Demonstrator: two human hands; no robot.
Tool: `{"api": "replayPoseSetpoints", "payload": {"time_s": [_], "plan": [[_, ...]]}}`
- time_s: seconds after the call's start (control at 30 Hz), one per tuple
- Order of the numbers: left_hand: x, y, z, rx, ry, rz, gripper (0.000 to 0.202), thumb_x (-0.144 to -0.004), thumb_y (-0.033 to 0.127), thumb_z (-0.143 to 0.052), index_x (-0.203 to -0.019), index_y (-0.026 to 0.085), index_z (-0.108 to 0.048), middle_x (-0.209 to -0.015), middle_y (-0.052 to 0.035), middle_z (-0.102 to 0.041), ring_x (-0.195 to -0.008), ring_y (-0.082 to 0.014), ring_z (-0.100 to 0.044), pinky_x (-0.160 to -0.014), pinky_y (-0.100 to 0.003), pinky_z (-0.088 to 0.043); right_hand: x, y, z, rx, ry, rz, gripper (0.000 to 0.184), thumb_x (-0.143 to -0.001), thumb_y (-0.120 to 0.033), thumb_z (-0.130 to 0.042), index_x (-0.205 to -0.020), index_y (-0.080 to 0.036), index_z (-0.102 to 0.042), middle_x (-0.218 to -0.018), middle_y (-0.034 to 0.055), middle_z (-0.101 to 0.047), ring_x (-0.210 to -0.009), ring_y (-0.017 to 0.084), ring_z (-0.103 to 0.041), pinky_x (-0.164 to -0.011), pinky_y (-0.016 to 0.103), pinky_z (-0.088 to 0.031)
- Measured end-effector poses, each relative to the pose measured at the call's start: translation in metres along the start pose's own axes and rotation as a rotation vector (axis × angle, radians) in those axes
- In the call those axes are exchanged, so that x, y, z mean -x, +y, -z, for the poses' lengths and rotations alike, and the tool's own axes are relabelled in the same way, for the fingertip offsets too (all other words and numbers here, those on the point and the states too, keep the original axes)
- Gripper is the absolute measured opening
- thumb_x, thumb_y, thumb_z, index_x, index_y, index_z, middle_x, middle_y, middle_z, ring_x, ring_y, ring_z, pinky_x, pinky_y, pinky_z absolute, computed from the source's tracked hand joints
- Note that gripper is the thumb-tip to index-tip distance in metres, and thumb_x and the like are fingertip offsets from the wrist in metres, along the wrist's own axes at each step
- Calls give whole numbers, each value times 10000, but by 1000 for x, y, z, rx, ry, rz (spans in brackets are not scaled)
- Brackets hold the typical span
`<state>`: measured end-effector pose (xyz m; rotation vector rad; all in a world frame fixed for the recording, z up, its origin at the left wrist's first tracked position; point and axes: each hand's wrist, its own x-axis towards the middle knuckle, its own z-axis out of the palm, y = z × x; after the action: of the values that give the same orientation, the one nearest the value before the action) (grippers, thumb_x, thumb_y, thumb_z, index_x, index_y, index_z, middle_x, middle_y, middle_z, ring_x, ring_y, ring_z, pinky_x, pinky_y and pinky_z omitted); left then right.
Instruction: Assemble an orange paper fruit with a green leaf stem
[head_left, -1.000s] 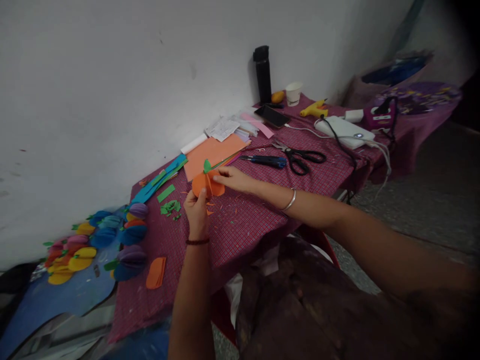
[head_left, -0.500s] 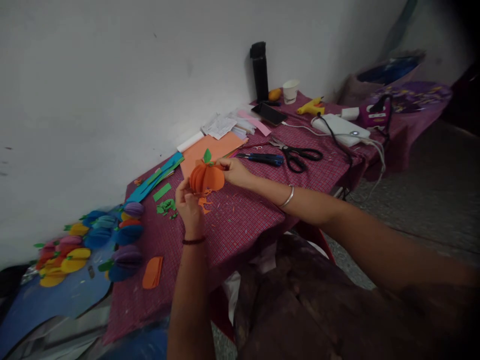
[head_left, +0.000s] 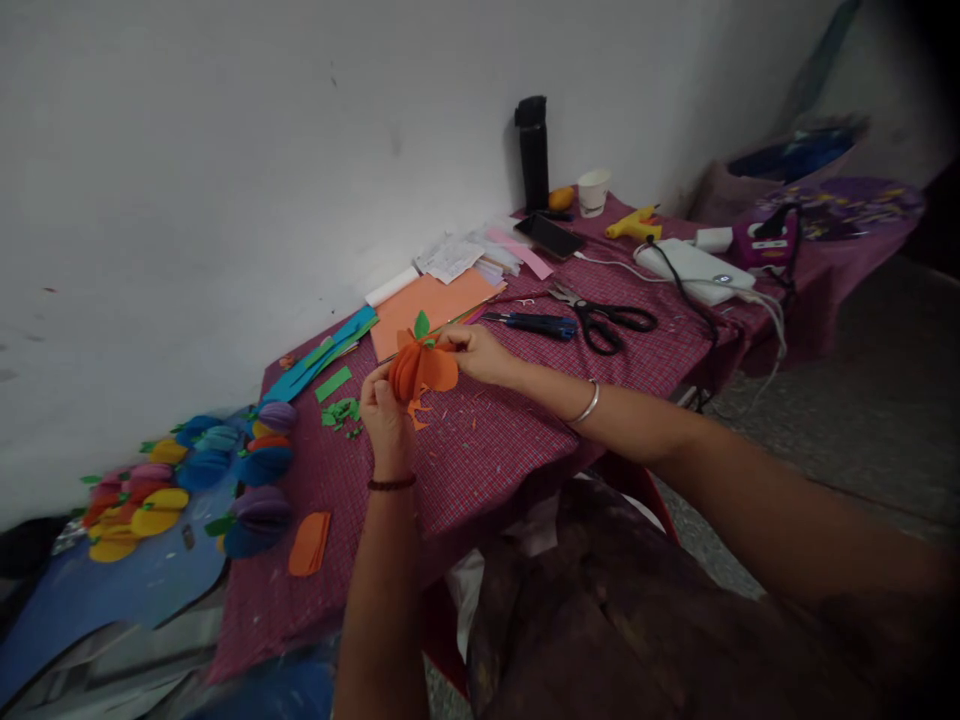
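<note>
Between my two hands, above the table, is an orange paper pumpkin [head_left: 409, 370] made of folded layers, with a green paper leaf [head_left: 421, 325] on top. My left hand [head_left: 386, 415] grips its left side, thumb towards me. Fingers of my right hand [head_left: 480, 354] pinch its right edge near the leaf, where a flat orange flap spreads out. Green paper scraps [head_left: 341, 414] and orange offcuts [head_left: 420, 412] lie on the cloth below. A stack of orange cut-outs [head_left: 310, 544] rests nearer the front edge.
Scissors [head_left: 604, 318] and a box cutter [head_left: 536, 325] lie right of my hands. Orange sheets [head_left: 431, 305] sit behind. Finished paper fruits [head_left: 161, 512] crowd the left. A black bottle [head_left: 533, 155], paper cup [head_left: 593, 192], yellow glue gun [head_left: 634, 224] and white power bank [head_left: 697, 272] stand farther back.
The pumpkin has turned slightly in my hands, and its right flap now stands further out from the layers. The whole view has shifted a little.
</note>
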<state>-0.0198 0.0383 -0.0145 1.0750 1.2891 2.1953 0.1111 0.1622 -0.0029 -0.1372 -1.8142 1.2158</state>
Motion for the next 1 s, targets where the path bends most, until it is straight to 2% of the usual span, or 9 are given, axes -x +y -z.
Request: {"api": "replayPoseSetpoints", "payload": {"time_s": [0.13, 0.3, 0.47, 0.57, 0.63, 0.77, 0.87, 1.0], "plan": [[-5, -3, 2, 52, 36, 92, 286, -761, 451, -757, -848, 187, -688, -873, -12, -702, -769, -111, -652, -738, -230, -526, 3, -1, 2, 60, -45, 57, 221, -824, -286, -640, -673, -156, -544, -688, -5, -540, -670, 117, -489, -646, 237, -389], [-3, -2, 6, -24, 35, 65, 275, -674, 347, -839, -814, 166, -688, -774, 12, -681, -670, -77, -603, -682, -191, -493, 7, -5, 2, 128, -111, 102, 149, -813, -183, -664, -691, -159, -581, -709, 9, -600, -733, 148, -557, -734, 276, -443], [-1, 6, 5, -36, 47, 111, 294, -779, 442, -743, -780, 156, -673, -736, 8, -658, -617, -77, -572, -602, -188, -466, 8, -7, 4, 224, -216, 290, 134, -869, -187, -634, -737, -163, -628, -797, 45, -662, -831, 174, -605, -828, 321, -466], [-4, 11, 7, -13, -4, 169, 283, -838, 438, -676, -870, 158, -700, -839, -33, -694, -696, -105, -624, -639, -215, -492, 8, -7, 5, 292, -255, 383, 163, -907, -187, -593, -752, -164, -635, -832, 64, -679, -855, 176, -613, -832, 319, -472], [-6, 13, 10, 48, -86, 225, 246, -797, 372, -721, -952, 182, -708, -944, -47, -711, -794, -126, -662, -705, -231, -518, 9, -9, 5, 342, -274, 412, 181, -931, -194, -570, -766, -164, -639, -870, 75, -688, -887, 176, -614, -850, 318, -472], [-5, 14, 16, 61, -281, 286, 491, -668, 228, -820, -1137, 269, -678, -1167, -47, -687, -1010, -163, -668, -853, -262, -529, 12, -15, 6, 511, -308, 434, 168, -955, -189, -536, -845, -165, -660, -923, 77, -695, -927, 178, -594, -871, 318, -457], [-4, 12, 17, -24, -344, 251, 578, -664, 231, -827, -1211, 284, -651, -1248, -50, -653, -1093, -179, -640, -898, -270, -522, 14, -21, 5, 623, -372, 491, 204, -976, -218, -512, -846, -158, -658, -871, 71, -693, -878, 181, -568, -838, 312, -448], [-6, 11, 19, -181, -349, 160, 588, -669, 240, -825, -1226, 261, -638, -1218, -56, -652, -1019, -163, -648, -866, -258, -532, 14, -23, 3, 705, -395, 540, 240, -990, -233, -491, -818, -158, -639, -855, 75, -682, -840, 177, -539, -808, 310, -427]]}}
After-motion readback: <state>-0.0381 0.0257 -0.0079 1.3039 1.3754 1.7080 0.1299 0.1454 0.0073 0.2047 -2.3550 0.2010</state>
